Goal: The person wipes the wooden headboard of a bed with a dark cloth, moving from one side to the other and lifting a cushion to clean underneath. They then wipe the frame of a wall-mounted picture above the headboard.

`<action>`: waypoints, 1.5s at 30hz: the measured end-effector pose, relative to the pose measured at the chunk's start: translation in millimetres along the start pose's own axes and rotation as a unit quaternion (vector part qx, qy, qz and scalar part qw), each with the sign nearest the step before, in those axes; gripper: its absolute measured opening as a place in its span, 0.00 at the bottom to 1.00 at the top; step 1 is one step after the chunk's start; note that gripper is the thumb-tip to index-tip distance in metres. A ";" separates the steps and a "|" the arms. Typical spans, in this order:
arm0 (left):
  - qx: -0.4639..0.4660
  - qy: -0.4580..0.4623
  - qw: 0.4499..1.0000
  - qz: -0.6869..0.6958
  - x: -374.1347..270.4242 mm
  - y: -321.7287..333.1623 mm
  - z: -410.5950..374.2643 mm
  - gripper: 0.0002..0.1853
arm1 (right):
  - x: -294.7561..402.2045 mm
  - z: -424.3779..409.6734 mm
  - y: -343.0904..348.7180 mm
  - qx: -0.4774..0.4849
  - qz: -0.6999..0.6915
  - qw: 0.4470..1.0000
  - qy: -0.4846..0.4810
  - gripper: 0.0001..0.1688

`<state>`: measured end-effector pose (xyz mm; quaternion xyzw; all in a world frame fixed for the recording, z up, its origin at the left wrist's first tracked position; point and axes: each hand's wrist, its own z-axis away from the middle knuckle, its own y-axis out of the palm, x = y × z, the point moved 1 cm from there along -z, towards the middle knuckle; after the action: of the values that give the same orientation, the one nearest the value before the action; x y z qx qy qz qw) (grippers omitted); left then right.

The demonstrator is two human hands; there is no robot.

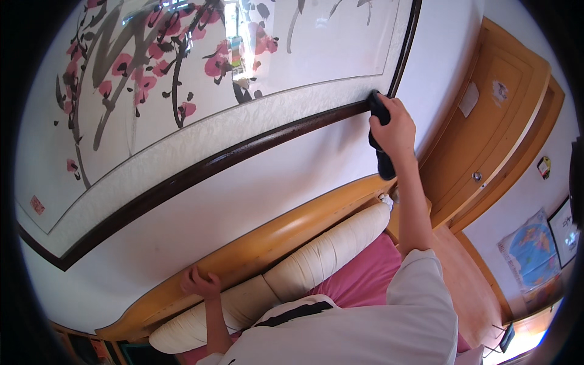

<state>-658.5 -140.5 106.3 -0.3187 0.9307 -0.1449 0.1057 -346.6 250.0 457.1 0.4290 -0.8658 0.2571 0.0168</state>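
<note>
A large framed painting (255,137) of pink blossoms on dark branches hangs on the white wall, its glass catching window reflections. At its lower right corner, my right hand (396,130) grips a soft black item, perhaps a folded cloth (387,166). The top of that item touches the dark frame (219,164), and its lower end hangs below my fingers. My left hand (200,284) rests on the upper edge of a curved wooden headboard (283,228), with fingers apart and slightly bent, holding nothing.
A long cream bolster (319,248) lies along the headboard, over a pink bedsheet (360,278). To the right are a wooden door (497,109) with a round knob, a wall map (531,251) and another framed piece (565,228). Shelving (86,349) stands at lower left.
</note>
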 end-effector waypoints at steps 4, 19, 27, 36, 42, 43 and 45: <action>-0.019 0.007 1.000 -0.016 3.5 2.5 1.0 0.22 | -37.1 -15.6 -3.6 -0.088 -0.185 0.977 0.053 0.22; -0.020 0.032 0.999 -0.010 9.1 5.8 8.0 0.21 | 13.6 -125.1 16.5 -0.288 -0.112 0.951 -0.022 0.35; -0.014 0.022 1.000 -0.004 9.1 5.7 10.5 0.21 | -23.6 -118.6 26.3 -0.272 -0.214 0.923 -0.168 0.26; 0.000 0.008 1.000 -0.002 4.6 0.1 4.9 0.20 | 99.5 -71.0 45.3 -0.296 -0.265 0.909 -0.127 0.35; 0.003 0.015 1.000 0.012 11.2 0.5 7.1 0.20 | 273.6 -30.5 42.1 -0.268 -0.368 0.863 -0.217 0.36; 0.004 0.013 1.000 0.009 14.0 -1.6 7.9 0.20 | 303.3 -23.7 42.8 -0.269 -0.396 0.849 -0.225 0.31; 0.006 0.011 1.000 0.016 12.3 -1.7 6.6 0.20 | 366.4 -4.0 43.6 -0.265 -0.440 0.817 -0.262 0.22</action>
<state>-665.2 -150.8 99.4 -0.3019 0.9358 -0.1519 0.0999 -611.3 4.7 533.3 0.7945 -0.5910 -0.1389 0.0133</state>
